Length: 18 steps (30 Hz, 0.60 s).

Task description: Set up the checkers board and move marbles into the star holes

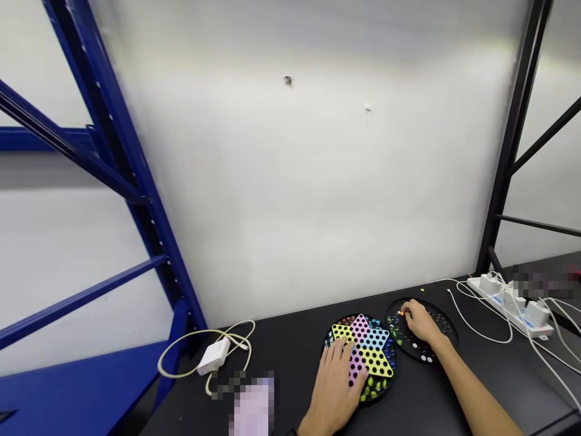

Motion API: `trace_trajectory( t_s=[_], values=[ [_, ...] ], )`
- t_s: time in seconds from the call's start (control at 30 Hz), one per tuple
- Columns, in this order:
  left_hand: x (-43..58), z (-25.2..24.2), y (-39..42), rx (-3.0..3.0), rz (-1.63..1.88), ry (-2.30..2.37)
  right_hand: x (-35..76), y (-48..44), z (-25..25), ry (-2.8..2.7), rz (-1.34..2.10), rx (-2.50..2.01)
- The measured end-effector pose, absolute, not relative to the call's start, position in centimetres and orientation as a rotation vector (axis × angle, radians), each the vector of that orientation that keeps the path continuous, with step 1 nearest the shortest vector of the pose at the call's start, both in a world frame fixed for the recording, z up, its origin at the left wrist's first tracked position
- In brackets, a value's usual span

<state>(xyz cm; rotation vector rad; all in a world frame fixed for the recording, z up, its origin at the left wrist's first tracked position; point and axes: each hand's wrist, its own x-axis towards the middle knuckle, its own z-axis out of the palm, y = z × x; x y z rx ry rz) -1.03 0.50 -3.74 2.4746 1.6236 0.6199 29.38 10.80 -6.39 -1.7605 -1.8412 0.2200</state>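
Observation:
My left hand (333, 387) lies flat with spread fingers on a star-shaped Chinese checkers board (361, 330), which has pink, yellow and blue points and coloured marbles in its holes. A round black marble tray (411, 346) sits just to the right, holding scattered marbles. My right hand (420, 321) rests over this tray, its fingertips bunched beside a small orange marble (402, 313). At this size, I cannot tell whether they grip it. A single yellow marble (422, 290) lies on the tabletop beyond the tray.
The black tabletop (281, 369) runs along a white wall (290, 181). A white charger (213, 356) with a coiled cable lies left, near a blurred pink object (254, 409). A white power strip (508, 306) with cables sits right, between a black frame (508, 139) and blue shelving (104, 163) further left.

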Motion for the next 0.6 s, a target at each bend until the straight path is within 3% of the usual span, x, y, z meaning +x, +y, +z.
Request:
trace_trajectory(
  t_s=[0.23,0.33,0.43,0.6],
  values=[
    [-0.9,-3.5,0.5,2.474,0.643,1.593,30.2,11.7,-5.2,-0.904,0.9,-1.257],
    [-0.8,-3.5,0.4,2.474,0.656,1.571,30.6,11.5,-4.7,-0.776,1.057,-1.162],
    [-0.8,-3.6,0.4,2.495,0.68,1.563,30.4,11.1,-4.8,-1.019,1.026,-1.31],
    [-0.8,-3.3,0.3,2.507,0.687,1.562,27.3,9.8,-5.0,-1.689,0.592,-1.59]
  ],
)
